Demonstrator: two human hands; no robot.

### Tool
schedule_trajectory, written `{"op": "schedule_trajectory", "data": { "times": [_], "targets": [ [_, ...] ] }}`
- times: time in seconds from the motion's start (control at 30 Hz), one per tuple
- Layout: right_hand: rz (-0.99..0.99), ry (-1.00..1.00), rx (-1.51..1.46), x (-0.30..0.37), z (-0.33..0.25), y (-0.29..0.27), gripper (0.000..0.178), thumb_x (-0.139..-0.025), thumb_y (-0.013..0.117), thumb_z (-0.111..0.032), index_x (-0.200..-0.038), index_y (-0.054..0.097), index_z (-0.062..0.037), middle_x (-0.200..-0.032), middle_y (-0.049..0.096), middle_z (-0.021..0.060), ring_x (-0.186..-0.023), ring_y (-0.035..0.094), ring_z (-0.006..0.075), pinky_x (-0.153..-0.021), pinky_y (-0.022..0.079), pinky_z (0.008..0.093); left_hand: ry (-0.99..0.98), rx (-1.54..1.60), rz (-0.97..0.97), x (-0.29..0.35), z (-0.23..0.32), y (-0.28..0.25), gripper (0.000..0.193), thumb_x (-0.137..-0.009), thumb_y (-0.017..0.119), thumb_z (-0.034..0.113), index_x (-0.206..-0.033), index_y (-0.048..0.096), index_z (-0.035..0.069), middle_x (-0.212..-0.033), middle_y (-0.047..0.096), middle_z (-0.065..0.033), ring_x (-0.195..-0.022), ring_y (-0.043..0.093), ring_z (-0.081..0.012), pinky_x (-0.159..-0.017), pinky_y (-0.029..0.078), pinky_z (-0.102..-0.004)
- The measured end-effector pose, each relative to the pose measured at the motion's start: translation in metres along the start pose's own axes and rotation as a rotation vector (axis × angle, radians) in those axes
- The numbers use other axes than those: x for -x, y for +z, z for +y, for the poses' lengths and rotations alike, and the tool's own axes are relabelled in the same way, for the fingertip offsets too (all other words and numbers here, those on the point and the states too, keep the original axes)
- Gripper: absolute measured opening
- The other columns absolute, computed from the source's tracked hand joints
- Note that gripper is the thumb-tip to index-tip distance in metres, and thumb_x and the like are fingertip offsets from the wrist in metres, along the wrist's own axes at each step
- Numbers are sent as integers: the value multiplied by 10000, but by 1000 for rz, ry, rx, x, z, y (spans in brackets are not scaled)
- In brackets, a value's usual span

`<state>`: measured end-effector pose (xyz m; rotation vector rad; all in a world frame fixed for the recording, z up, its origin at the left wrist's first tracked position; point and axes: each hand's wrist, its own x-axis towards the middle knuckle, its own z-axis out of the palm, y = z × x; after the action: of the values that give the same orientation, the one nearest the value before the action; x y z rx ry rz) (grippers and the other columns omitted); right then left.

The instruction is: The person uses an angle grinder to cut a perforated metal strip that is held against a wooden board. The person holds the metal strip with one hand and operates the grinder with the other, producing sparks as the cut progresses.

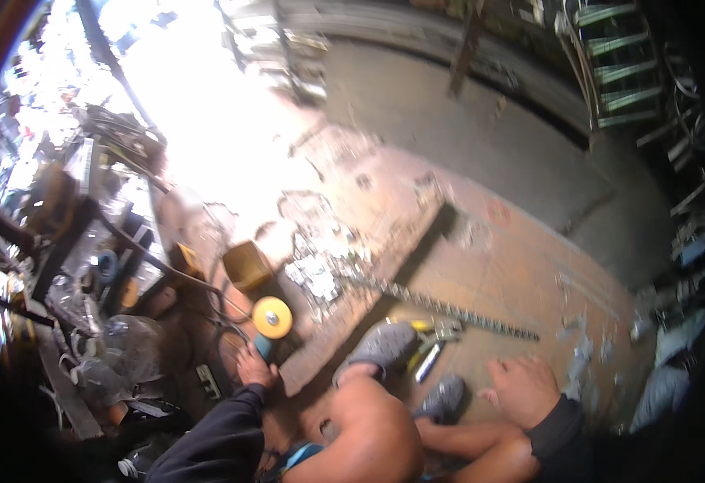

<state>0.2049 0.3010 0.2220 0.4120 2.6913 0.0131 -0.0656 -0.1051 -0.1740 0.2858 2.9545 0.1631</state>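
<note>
At the lower left, my left hand (254,367) is closed around the teal body of a power tool that looks like an angle grinder (262,346). A round yellow disc (272,317) faces up on its far end. My right hand (523,390) is held over my right leg, its back up and fingers loosely stretched, with nothing seen in it. Between the hands, yellow-handled hand tools (423,346) lie by my grey clog (383,348). A long dark patterned metal strip (457,310) stretches across the board's edge and the floor.
A pile of shiny metal scraps (316,270) lies beside a yellow-brown open container (245,266). A raised wooden board (332,338) runs diagonally ahead of my feet. Clutter with clear plastic bags (131,346) crowds the left. Grey cloth (666,378) lies far right. Glare whitens the upper left.
</note>
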Motion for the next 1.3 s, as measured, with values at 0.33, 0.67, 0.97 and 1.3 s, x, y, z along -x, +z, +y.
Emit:
{"op": "schedule_trajectory", "data": {
  "times": [0.33,0.67,0.97,1.3],
  "targets": [
    [179,-110,26,-32,16,18,449,-916,784,-494,-1056,703,-75,-913,772,169,-858,772,387,-789,577,526,-242,116,-266,-5,3,-6,948,-822,859,382,-1573,375,65,-1538,488,-243,-1471,457,-422,-1180,421,-579],
    [160,-161,33,-44,1,21,451,-911,802,-465,-1116,686,-81,-1069,746,179,-1018,752,377,-839,599,515,451,643,158,12,179,-212,781,-965,774,426,-1521,500,-48,-1449,616,-302,-1369,598,-420,-1154,486,-452],
    [622,-308,93,-23,-16,-13,635,-992,724,-328,-1545,471,-145,-1492,551,170,-1413,530,311,-1168,441,459,1996,282,-100,166,395,-391,572,-1005,673,384,-1440,586,23,-1370,643,-260,-1264,634,-433,-1029,541,-500],
    [1188,-155,-871,23,4,-79,826,-1001,728,-538,-1544,484,34,-1483,564,306,-1391,559,415,-1203,402,510,1346,-340,-141,46,383,-305,673,-911,712,400,-1478,580,64,-1448,575,-271,-1366,576,-474,-1093,501,-666]
  ]
}}
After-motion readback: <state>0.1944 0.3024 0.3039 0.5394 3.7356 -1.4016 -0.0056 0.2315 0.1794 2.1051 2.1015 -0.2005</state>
